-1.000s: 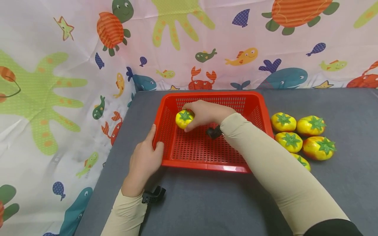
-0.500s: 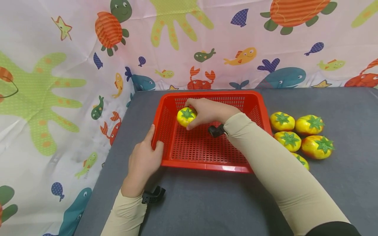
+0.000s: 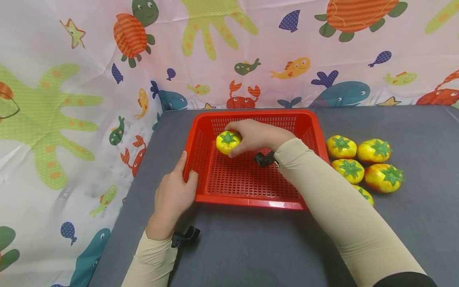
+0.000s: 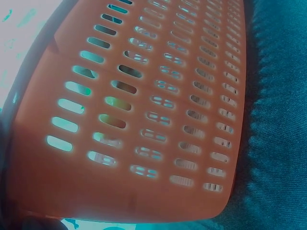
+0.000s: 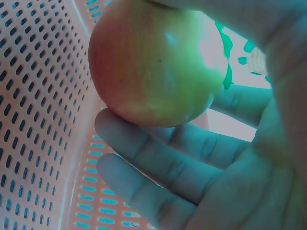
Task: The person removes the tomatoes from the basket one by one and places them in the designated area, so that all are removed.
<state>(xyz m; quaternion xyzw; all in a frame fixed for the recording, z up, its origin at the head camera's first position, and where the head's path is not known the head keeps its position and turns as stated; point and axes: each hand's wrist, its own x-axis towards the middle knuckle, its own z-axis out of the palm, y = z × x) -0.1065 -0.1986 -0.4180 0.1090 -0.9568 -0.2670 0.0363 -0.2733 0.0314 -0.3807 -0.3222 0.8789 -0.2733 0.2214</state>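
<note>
In the head view, my right hand is inside a red perforated plastic basket, holding a yellow-red fruit with a green star-shaped leafy cap near the left end. The right wrist view shows the round fruit between the thumb side and fingers, above the basket's slotted floor. Two fingers extend below it. At the basket's left side, my left hand grips the rim, thumb over it near the front corner, index finger along the outside. Only the basket wall fills the left wrist view; those fingers are hidden there.
Right of the basket, several similar fruits lie grouped on the grey tabletop; my right forearm partly covers one. A cloth printed with sea animals hangs behind and to the left. Dark cameras are strapped to both wrists.
My right hand and the fruit have shifted slightly right within the basket. The left hand stays at the rim. The whole head view has drifted a little.
</note>
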